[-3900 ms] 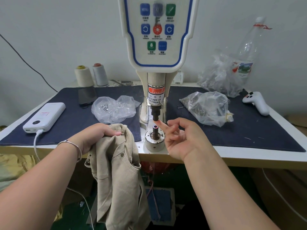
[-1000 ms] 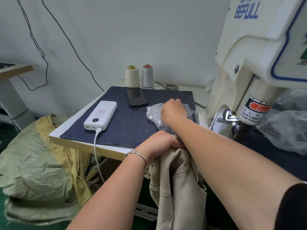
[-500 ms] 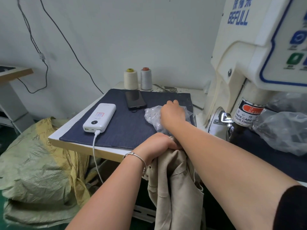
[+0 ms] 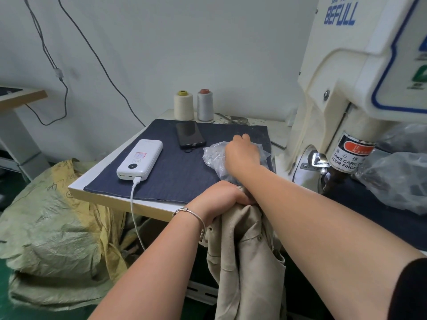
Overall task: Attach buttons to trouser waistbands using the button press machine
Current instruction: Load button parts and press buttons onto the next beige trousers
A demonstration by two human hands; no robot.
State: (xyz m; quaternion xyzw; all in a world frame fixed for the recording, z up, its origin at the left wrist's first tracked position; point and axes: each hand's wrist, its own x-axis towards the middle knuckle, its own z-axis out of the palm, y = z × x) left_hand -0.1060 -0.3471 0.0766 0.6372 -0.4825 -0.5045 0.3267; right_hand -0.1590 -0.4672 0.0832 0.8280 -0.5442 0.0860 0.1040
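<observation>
While the left hand [image 4: 223, 196] is gripping the bunched waistband of the soft khaki trousers [image 4: 246, 257] at the tabletop [image 4: 120, 199] edge, the cloth is hanging limp below. The right hand [image 4: 241, 153] is reaching across into a crinkled clear plastic bag [image 4: 213, 155] lying on the dark denim mat [image 4: 175, 179]; its fingers are hidden, so their state cannot be told. The cream button press [image 4: 346, 88] is standing just right. A white power bank [image 4: 139, 162], black phone [image 4: 190, 135] and two thread cones [image 4: 194, 106] are sitting behind.
</observation>
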